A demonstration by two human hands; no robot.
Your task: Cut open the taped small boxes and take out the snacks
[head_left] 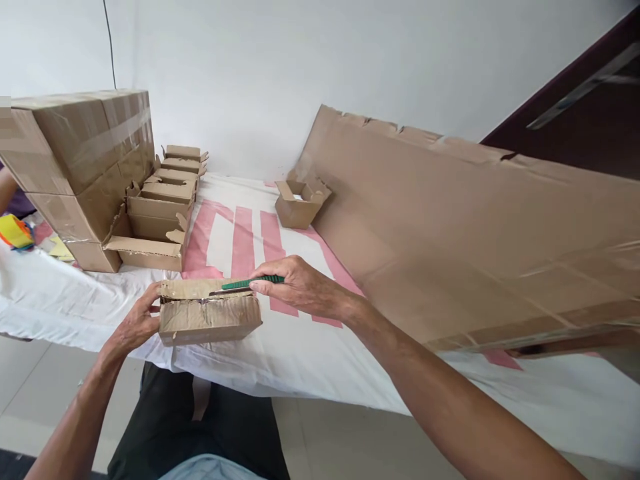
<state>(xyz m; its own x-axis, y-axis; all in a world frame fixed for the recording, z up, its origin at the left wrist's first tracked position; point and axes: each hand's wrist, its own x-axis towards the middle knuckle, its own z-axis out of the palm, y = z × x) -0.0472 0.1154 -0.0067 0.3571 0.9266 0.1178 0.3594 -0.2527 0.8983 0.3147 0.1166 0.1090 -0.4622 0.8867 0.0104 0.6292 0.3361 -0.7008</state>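
A small closed cardboard box (210,321) with worn edges lies near the table's front edge. My left hand (137,319) grips its left end, the fingers round the corner. In my right hand (295,287) is a green-handled utility knife (253,283), fingers wrapped round the handle. Its blade points left and lies along the seam on top of the box; I cannot tell how deep the tip is. My right hand is just above the box's right end.
Stacked taped cartons (90,167) stand at the left, beside a row of open small boxes (150,253). Farther back is another open box (297,212). A large cardboard sheet (450,233) leans at the right. Yellow and orange rolls (16,232) lie far left, near another person's arm (6,189).
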